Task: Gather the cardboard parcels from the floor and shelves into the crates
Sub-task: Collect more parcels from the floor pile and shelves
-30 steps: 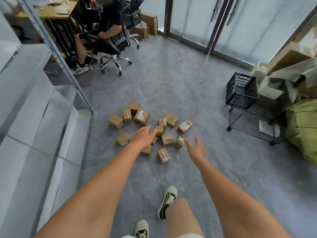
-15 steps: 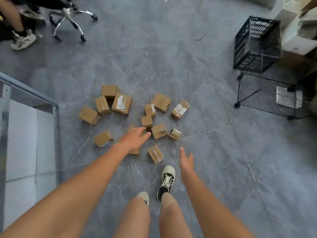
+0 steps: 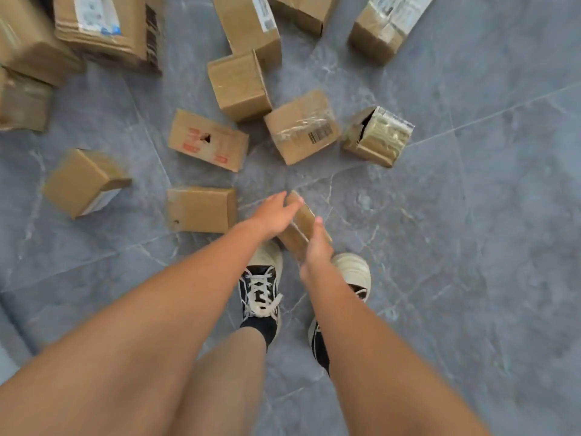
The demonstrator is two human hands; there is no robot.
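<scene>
1. The person's left hand [image 3: 274, 212] reaches down over a small brown cardboard parcel [image 3: 302, 226] lying on the grey marbled floor tiles [image 3: 471, 215], just ahead of the toes of two cream and black laced sneakers [image 3: 261, 278].
2. The left grip is spread, with straight fingers laid over the parcel's far top edge.
3. The right hand [image 3: 316, 247] comes at the same parcel from its near right side; its fingers are extended against the cardboard, and whether they curl round it cannot be told.
4. This parcel sits tilted between the two hands, one end near the left shoe.
5. A flat plain brown box [image 3: 201, 209] lies just left of the left hand, apart from it.
6. Farther out lie a brown box with red print and a small hole [image 3: 207, 144], a taped box with a barcode [image 3: 301, 127] and a torn box wrapped in shiny tape [image 3: 379, 136].
7. A tilted box with a white label [image 3: 83, 182] sits well to the left.
8. More cardboard parcels [image 3: 248, 23] crowd the upper edge of the view, some bearing white labels.
</scene>
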